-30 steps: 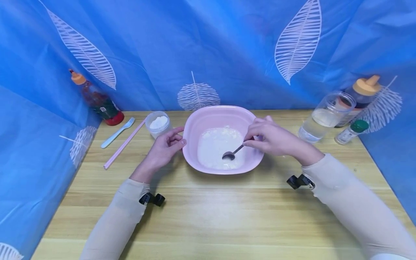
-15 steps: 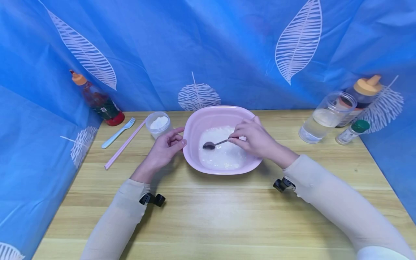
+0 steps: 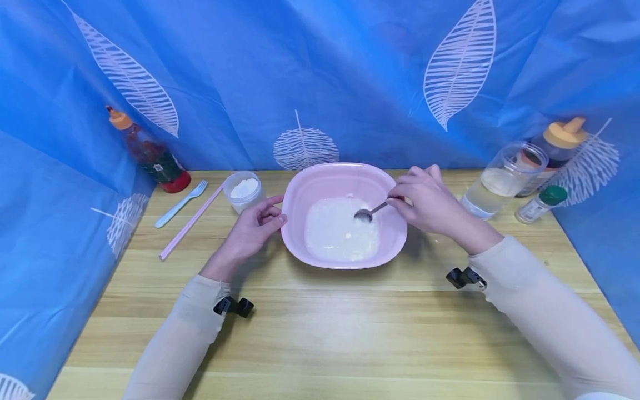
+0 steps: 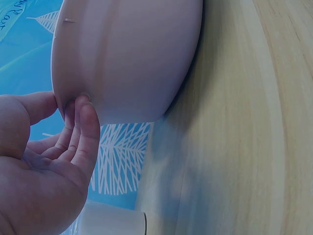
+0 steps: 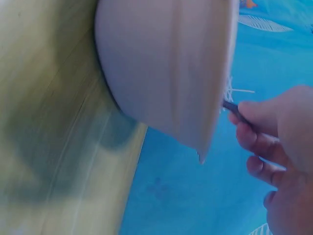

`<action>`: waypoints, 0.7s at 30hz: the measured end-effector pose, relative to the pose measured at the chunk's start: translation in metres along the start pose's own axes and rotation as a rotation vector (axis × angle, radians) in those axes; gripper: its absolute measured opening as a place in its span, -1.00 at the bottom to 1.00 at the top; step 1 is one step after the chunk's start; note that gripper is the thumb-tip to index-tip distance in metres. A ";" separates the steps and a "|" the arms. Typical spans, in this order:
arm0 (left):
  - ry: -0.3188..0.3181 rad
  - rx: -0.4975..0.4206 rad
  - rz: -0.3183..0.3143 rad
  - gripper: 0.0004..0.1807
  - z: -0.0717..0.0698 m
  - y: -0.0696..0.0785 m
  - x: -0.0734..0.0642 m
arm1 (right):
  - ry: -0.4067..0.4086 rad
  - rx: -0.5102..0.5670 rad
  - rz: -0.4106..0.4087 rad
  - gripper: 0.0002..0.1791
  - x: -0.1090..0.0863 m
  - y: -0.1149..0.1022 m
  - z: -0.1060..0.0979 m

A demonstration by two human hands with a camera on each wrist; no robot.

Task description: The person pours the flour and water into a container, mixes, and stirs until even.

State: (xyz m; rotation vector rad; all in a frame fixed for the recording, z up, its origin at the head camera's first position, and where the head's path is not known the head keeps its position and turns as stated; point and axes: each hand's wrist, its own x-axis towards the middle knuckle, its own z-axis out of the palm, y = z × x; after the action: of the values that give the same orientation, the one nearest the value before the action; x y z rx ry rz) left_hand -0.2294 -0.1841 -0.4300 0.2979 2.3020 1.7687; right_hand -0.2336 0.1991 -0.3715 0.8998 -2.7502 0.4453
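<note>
A pink basin holding a white, milky mixture stands in the middle of the table. My left hand pinches its left rim; in the left wrist view the thumb lies on the rim's edge and the fingers press beneath it. Over the basin's right rim, my right hand pinches the handle of a dark metal spoon, whose bowl is at the right part of the white mixture. From the right wrist, only a bit of the spoon handle shows beyond the rim.
Left of the basin are a tub of white powder, a pink stick, a light blue fork and a red sauce bottle. At right stand a cup of clear liquid, a dark sauce bottle and a green-capped jar.
The right hand swept the spoon left across the mixture, then back right to the basin's right side. The white surface looks smoother. The left hand stayed on the rim.
</note>
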 end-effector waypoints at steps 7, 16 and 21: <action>0.000 0.003 0.000 -0.37 0.000 0.001 -0.001 | 0.003 0.180 -0.054 -0.95 -0.002 -0.005 0.017; -0.002 -0.015 0.010 -0.37 0.001 0.000 0.000 | 0.066 0.174 -0.064 -0.92 0.009 -0.017 0.040; 0.000 -0.002 0.005 -0.37 0.000 0.000 0.000 | 0.107 0.062 -0.022 -0.92 0.007 -0.008 0.033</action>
State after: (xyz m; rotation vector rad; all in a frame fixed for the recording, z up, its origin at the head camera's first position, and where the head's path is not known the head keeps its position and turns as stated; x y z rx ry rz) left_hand -0.2297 -0.1836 -0.4301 0.3037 2.3013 1.7728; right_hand -0.2375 0.1778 -0.3988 0.8929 -2.6403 0.5600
